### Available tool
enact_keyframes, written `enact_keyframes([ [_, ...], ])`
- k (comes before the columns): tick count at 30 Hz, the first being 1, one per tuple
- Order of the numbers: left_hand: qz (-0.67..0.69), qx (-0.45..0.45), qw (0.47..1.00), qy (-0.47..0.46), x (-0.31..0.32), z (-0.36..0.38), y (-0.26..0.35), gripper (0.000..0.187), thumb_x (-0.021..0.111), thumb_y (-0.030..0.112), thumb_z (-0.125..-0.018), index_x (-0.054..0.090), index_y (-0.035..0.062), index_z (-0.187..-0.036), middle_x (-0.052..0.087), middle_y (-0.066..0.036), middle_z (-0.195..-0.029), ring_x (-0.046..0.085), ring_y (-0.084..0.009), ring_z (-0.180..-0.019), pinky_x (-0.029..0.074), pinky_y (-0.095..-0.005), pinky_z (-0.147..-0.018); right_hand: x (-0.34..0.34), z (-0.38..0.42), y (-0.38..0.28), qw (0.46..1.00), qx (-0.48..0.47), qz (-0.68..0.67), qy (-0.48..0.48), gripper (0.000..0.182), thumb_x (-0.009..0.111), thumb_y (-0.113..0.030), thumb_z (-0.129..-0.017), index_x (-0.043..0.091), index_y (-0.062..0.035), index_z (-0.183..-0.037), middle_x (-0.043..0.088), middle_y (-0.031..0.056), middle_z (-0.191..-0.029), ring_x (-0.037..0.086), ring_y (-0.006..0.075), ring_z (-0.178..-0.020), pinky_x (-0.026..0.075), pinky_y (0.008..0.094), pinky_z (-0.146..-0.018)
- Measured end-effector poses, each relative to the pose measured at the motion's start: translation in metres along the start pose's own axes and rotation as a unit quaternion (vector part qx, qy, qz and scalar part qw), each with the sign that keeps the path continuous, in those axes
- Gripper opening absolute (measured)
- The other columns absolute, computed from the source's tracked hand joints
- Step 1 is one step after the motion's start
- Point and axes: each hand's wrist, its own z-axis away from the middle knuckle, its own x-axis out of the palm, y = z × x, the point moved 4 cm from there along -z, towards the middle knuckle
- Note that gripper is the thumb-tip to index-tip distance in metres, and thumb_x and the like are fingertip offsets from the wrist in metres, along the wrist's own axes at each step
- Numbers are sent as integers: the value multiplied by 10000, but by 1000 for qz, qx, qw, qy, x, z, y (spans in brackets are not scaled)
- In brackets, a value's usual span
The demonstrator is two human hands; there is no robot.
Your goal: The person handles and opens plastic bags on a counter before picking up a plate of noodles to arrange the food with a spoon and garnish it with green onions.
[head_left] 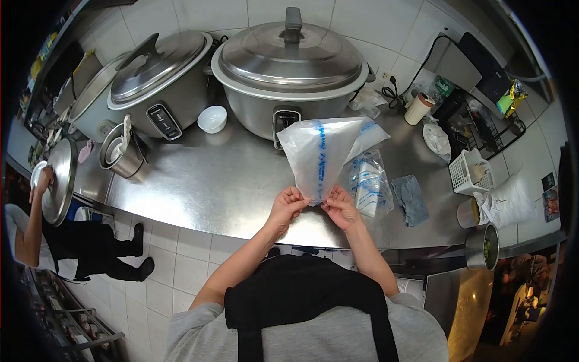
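Note:
A translucent plastic bag [307, 154] with blue print is stretched between my two hands above the steel counter. My left hand [287, 207] pinches its near edge on the left side. On the right side of that same edge, the fingers of my right hand [341, 208] are closed on the plastic. The bag fans out wide toward the large rice cooker [253, 114] behind it. Just right of my right hand lies a clear packet [369, 187] with blue print, and a folded grey-blue cloth [411, 202] is beside that.
Two more cookers [142, 99] stand left, near a white bowl [212, 119] and a steel pot [122, 157] of utensils. At right are a white basket [467, 173], a jar [417, 110] and a pot of greens [482, 247]. At far left a person holds a large lid [61, 181].

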Motion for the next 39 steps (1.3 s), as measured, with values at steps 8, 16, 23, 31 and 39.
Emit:
enact_keyframes([
  [8,-134,11,991,17,-15,-10,0,216,632,0,-727,438,86,-762,522,24,-688,446,-18,-534,332,-159,-440,-9,-3,-12,987,-8,145,65,253,577,91,-696,474,-59,-872,578,56,-795,546,124,-695,426,209,-601],
  [16,-406,241,881,4,11,-26,34,697,761,177,-583,387,-17,-1138,475,-153,-1087,464,-248,-1021,381,-342,-863,-8,-37,-20,902,-125,394,128,242,462,-73,-825,527,-4,-1048,587,76,-900,540,139,-858,419,245,-757],
  [23,-392,238,888,-19,2,-52,20,585,779,174,-581,502,-37,-1051,589,-117,-970,548,-192,-923,448,-297,-781,-26,-46,-12,796,-97,581,139,222,476,-100,-844,561,4,-1022,598,68,-933,553,142,-841,430,249,-750],
  [31,-469,130,871,-60,-8,-35,55,787,789,245,-547,401,-17,-1180,484,-175,-1151,462,-264,-1085,370,-343,-911,-57,54,-167,686,-375,543,307,158,536,-94,-817,602,-8,-932,623,70,-781,567,136,-677,452,246,-633],
  [39,-258,318,912,-26,40,-9,138,838,742,261,-626,301,53,-1307,379,-148,-1290,407,-251,-1162,346,-353,-944,-141,116,-171,251,-52,859,444,324,667,-162,-679,575,-48,-968,505,106,-1033,467,300,-995,387,454,-826],
])
